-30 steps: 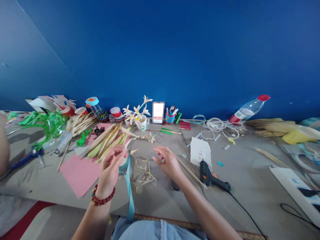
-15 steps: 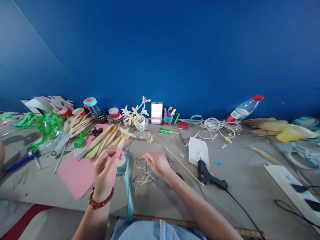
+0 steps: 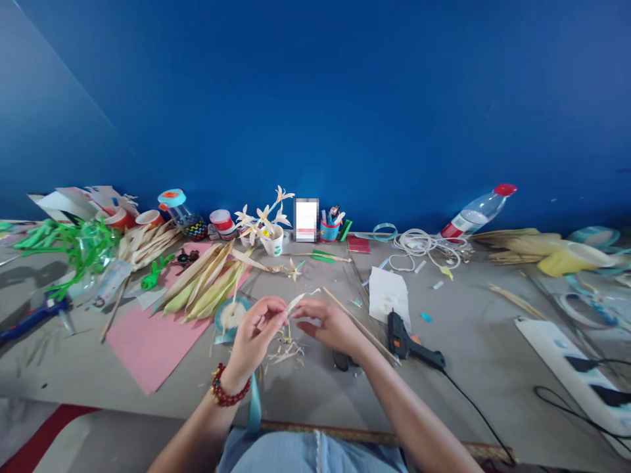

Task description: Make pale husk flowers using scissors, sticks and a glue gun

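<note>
My left hand, with a red bead bracelet on its wrist, pinches a pale petal-shaped piece of corn husk between thumb and fingers. My right hand is close beside it on the right. Its fingers are curved and its thumb is apart from them; whether its fingertips touch the husk piece I cannot tell. Below both hands lie small husk scraps. Left of my left hand is a roll of light blue ribbon, and behind that a bundle of corn husks rests on pink paper.
A black glue gun with a cord lies right of my forearm, near a thin wooden stick and white paper. Scissors are partly hidden under my right arm. Husk flowers in a cup stand at the back. A power strip is far right.
My left hand has moved right, and the husk piece now shows in its pinch. My right hand has shifted slightly right and its fingers have spread. The view has turned slightly.
</note>
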The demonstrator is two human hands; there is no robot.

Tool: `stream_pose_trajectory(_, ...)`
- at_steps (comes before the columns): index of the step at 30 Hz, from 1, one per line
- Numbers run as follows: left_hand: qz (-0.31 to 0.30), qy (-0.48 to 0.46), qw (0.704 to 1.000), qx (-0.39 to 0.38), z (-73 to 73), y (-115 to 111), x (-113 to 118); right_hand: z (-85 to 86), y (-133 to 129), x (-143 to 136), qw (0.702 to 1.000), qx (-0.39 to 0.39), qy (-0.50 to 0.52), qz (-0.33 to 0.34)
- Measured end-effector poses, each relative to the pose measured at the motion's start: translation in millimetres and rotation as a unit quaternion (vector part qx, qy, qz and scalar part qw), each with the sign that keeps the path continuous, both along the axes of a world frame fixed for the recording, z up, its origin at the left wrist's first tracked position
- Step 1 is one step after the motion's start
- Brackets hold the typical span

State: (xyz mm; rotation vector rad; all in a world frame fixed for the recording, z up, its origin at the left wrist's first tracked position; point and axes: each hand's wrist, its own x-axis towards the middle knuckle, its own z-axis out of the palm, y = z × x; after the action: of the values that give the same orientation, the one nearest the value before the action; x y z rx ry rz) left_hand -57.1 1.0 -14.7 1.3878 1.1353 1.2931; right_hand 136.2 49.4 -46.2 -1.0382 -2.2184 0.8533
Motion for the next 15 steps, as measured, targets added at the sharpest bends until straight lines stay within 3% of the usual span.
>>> stream_pose_trajectory(5,-0.011,-0.113,0.986,-0.124,-27.8,12.7,12.8,0.7,-5.5,-1.8,1.0,0.013,-0.002,0.024)
stream_pose_trajectory(8,-0.019,-0.148,0.977,-0.149,-38.5,19.5,9.8,-1.8,-8.8,-0.6,1.0,0.023,0.002,0.007)
stream_pose_trajectory(13,0.081,0.006,0.996,-0.04,-40.1,25.1,-5.0,-3.7,-12.0,17.3,0.98,0.05,-0.018,-0.192)
stream_pose_trajectory(15,0.124,0.074,0.989,0.013,-38.5,24.6,-9.0,0.0,-12.7,29.1,0.972,0.065,-0.046,-0.221)
